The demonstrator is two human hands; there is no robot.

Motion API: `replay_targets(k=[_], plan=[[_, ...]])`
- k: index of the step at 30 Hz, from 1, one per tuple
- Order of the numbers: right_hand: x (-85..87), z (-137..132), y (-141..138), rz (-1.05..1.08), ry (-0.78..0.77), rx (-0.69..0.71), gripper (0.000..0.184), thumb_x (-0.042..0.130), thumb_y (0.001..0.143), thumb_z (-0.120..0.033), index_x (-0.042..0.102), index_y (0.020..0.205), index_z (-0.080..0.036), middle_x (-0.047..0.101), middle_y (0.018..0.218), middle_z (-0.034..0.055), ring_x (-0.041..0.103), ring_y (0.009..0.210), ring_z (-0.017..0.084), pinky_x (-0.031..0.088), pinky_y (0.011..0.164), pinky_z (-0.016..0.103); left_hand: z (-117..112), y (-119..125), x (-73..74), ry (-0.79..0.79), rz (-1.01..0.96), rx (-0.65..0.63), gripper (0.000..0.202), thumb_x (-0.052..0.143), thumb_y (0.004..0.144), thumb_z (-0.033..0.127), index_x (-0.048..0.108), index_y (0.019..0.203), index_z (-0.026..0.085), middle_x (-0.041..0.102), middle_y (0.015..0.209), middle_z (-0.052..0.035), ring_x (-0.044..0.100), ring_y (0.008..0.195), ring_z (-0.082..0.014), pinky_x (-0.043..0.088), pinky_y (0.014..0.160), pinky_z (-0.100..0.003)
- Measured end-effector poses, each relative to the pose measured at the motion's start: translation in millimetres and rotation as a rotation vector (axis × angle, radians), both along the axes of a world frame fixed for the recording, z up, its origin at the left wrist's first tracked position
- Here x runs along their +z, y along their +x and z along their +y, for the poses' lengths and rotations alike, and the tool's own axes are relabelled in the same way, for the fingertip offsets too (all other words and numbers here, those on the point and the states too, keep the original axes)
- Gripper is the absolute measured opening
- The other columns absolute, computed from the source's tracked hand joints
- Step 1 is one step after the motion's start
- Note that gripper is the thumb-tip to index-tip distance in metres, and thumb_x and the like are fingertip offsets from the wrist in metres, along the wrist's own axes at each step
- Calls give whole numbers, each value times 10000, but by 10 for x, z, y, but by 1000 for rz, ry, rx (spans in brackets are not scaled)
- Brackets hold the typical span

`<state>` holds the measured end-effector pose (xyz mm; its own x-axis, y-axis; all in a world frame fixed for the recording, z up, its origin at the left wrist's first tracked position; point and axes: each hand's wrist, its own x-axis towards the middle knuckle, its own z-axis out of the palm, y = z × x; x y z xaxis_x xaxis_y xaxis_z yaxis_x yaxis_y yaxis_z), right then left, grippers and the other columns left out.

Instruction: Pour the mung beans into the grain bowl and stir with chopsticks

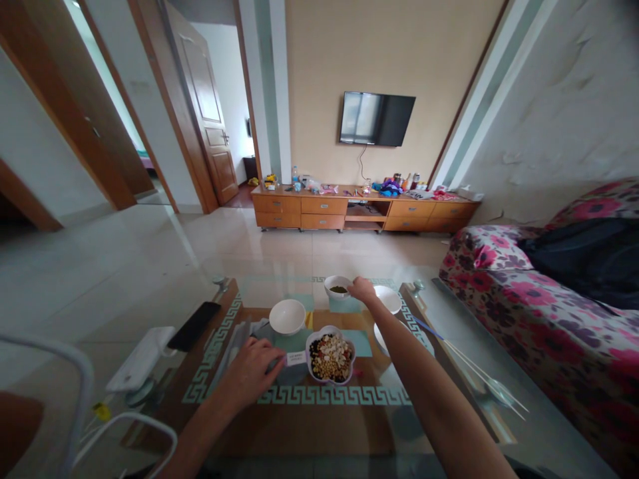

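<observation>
Scalloped bowl (pixel 314 359): white, at the center of the table, filled with mixed beans (pixel 330 359), yellow, dark red and black, with pale pieces among them.

Left hand (pixel 247 374): at 8 o'clock from the Scalloped bowl, over the table. The left fingers (pixel 264 354) are loosely curled, their tips at a white tag (pixel 295 358) lying just beside the bowl. Cannot tell whether the tag is pinched or only touched.

Right hand (pixel 362 290): at 1 o'clock from the Scalloped bowl, reaching forward. The right fingers (pixel 352 284) are foreshortened and bunched, just beside a small bowl (pixel 331 279). No held item shows; cannot tell how far they are open.

Small bowl contents: a shallow layer of dark olive matter (pixel 338 289), at 12 o'clock from the Scalloped bowl.

Bowls set out: a plain white bowl (pixel 287 316) at 10 o'clock, its white inside showing; a white bowl (pixel 388 299) at 1 o'clock; another white bowl (pixel 379 339) at 2 o'clock, partly behind the right forearm.

Surroundings: glass-topped coffee table (pixel 219 285) over a Greek-key placemat (pixel 334 396); black smartphone (pixel 194 326) at 9 o'clock; long thin sticks (pixel 479 371) at 3 o'clock; floral sofa (pixel 504 299) beyond them.
</observation>
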<state>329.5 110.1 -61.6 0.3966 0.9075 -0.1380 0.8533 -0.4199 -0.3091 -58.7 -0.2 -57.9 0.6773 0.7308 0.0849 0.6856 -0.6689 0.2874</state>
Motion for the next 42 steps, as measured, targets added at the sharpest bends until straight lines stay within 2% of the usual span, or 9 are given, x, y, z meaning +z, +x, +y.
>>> replay_targets(k=[3, 6, 9, 12, 16, 23, 28, 34, 42], plan=[[90, -190, 122, 108, 42, -8, 290, 635, 996, -310, 782, 1143, -107, 836, 873, 143, 822, 955, 263, 569, 812, 274, 37, -17, -17, 29, -33, 5, 275, 552, 1056, 327, 804, 1131, 248, 806, 1094, -86, 706, 1050, -278, 482, 986, -480], [172, -536, 198, 214, 126, -26, 338, 558, 1046, -319, 706, 1257, -100, 801, 728, 69, 796, 696, 196, 555, 673, 233, 46, -21, 2, 30, -26, 16, 274, 564, 1055, 330, 805, 1143, 236, 806, 1096, -93, 714, 1054, -287, 483, 996, -486], [182, -985, 193, 301, 207, -30, 381, 478, 1060, -332, 618, 1339, -112, 760, 663, 21, 741, 559, 174, 524, 546, 217, 21, -7, 24, 19, -3, 8, 273, 564, 1057, 322, 803, 1155, 232, 808, 1097, -93, 717, 1055, -293, 487, 991, -481], [105, -1408, 129, 376, 260, -23, 384, 447, 1051, -391, 593, 1318, -158, 748, 663, 6, 730, 532, 183, 505, 489, 222, -29, 16, 3, 2, 27, -12, 264, 561, 1060, 309, 797, 1153, 239, 810, 1101, -90, 720, 1065, -292, 491, 982, -462], [-18, -1712, 1, 519, 371, -16, 359, 502, 980, -437, 592, 1248, -215, 764, 709, -1, 711, 496, 191, 481, 468, 236, -96, 25, -103, -41, 60, -14, 277, 594, 1036, 289, 772, 1238, 227, 804, 1133, -109, 732, 1077, -310, 506, 991, -457], [-61, -1686, -239, 419, 476, 113, 317, 542, 886, -321, 599, 1185, -235, 733, 677, -18, 717, 590, 226, 498, 589, 286, -160, -15, -238, -67, 94, -18, 429, 574, 1021, 312, 636, 1438, 234, 801, 1074, -96, 738, 1015, -305, 533, 959, -445], [-106, -1694, -338, 275, 479, 215, 345, 574, 881, -274, 610, 1220, -222, 724, 694, -24, 720, 647, 230, 463, 645, 291, -156, -35, -171, -179, 188, 65, 314, 513, 1032, 345, 597, 1308, 223, 789, 929, -69, 753, 901, -295, 541, 858, -412], [-143, -1693, -459, 254, 430, 234, 344, 579, 904, -218, 623, 1245, -213, 732, 723, -24, 716, 655, 209, 453, 667, 274, -155, -112, -178, -253, 317, 156, 179, 558, 970, 365, 632, 1011, 207, 774, 985, -151, 752, 962, -364, 538, 840, -448], [-24, -1624, -639, 61, 345, 330, 354, 561, 965, -230, 607, 1316, -212, 801, 848, 15, 762, 744, 224, 448, 689, 276, -172, -120, -162, -296, 323, 153, 192, 554, 972, 365, 648, 977, 197, 776, 1015, -168, 748, 982, -365, 525, 839, -439]])
